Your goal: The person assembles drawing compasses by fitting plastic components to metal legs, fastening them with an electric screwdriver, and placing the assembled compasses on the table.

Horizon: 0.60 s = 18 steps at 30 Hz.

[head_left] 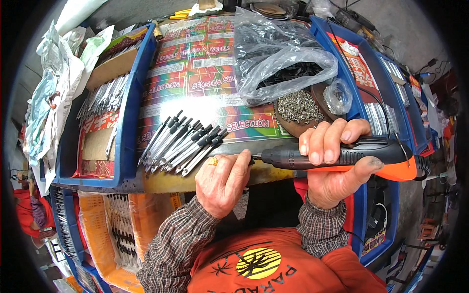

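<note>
My right hand (328, 186) is wrapped round a black and orange electric screwdriver (288, 157), held level with its bit pointing left. Against the bit end, my left hand (221, 181) has its fingers closed, with a ring on one of them. Whatever those fingers pinch is mostly hidden; only a small dark bit shows by the fingertips. Just beyond my left hand lies a pile of slim silver pieces with black ends (183, 141), side by side on the table's near part. A round dish of small metal screws (299, 108) stands behind the screwdriver.
A clear plastic bag (259, 34) of black parts lies at the back. Blue trays (128, 122) with silver strips flank the table on both sides. A small roll in clear plastic (338, 97) sits by the screws. The screwdriver's cord (424, 168) trails right. An orange basket (93, 219) is lower left.
</note>
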{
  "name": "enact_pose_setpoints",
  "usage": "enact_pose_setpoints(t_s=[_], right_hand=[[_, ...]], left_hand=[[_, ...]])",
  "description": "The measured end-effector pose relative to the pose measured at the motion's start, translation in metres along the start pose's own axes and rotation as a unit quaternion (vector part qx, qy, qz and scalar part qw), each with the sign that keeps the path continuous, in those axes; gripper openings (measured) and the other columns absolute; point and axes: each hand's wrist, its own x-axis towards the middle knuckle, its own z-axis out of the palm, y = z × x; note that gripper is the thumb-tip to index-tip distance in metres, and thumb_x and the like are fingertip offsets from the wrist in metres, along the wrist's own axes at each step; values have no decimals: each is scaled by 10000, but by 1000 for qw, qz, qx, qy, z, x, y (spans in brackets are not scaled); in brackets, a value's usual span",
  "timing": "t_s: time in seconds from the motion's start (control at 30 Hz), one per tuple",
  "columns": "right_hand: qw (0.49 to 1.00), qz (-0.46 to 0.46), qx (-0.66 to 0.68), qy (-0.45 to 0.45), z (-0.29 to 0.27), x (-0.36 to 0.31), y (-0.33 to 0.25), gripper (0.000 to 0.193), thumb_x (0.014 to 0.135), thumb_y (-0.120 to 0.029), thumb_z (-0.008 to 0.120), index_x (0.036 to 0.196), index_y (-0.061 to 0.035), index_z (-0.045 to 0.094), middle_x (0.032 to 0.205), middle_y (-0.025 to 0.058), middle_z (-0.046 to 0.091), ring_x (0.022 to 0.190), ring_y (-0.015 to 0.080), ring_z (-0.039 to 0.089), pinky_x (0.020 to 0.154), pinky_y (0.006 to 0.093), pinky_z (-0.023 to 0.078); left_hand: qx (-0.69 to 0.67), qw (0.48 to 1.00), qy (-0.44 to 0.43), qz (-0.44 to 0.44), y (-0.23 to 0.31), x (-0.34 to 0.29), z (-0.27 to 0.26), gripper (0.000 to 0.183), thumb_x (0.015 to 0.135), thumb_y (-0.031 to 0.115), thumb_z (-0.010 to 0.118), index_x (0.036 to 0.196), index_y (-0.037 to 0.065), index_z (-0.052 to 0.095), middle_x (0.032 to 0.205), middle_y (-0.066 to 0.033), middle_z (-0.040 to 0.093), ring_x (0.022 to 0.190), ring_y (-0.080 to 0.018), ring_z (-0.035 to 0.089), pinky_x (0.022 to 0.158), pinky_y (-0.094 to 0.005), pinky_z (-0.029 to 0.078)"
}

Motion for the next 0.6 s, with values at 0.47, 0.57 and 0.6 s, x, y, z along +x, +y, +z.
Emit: enact_pose_setpoints(t_s=[0.47,0.57,0.6], right_hand=[[1000,-6,-14,15,-1,2,-4,519,769,-562,578,902,-84,424,639,23,470,562,150,489,580,328,430],[1000,-7,-11,14,-3,1,-4,519,766,-563,582,901,-85,431,637,23,472,557,149,488,579,327,430],[1000,-7,-10,14,-3,1,-4,518,764,-562,585,901,-85,434,638,23,473,557,149,488,578,326,430]], left_hand=[[25,999,-18,27,-2,-1,0,377,597,-3,602,971,-51,589,774,-95,539,635,-200,541,534,-305,436],[28,999,-13,36,-4,-3,3,375,594,1,592,966,-48,590,781,-96,543,638,-200,543,540,-303,438],[29,999,-14,36,-4,-4,3,375,594,1,592,966,-48,590,781,-96,543,638,-200,543,540,-303,438]])
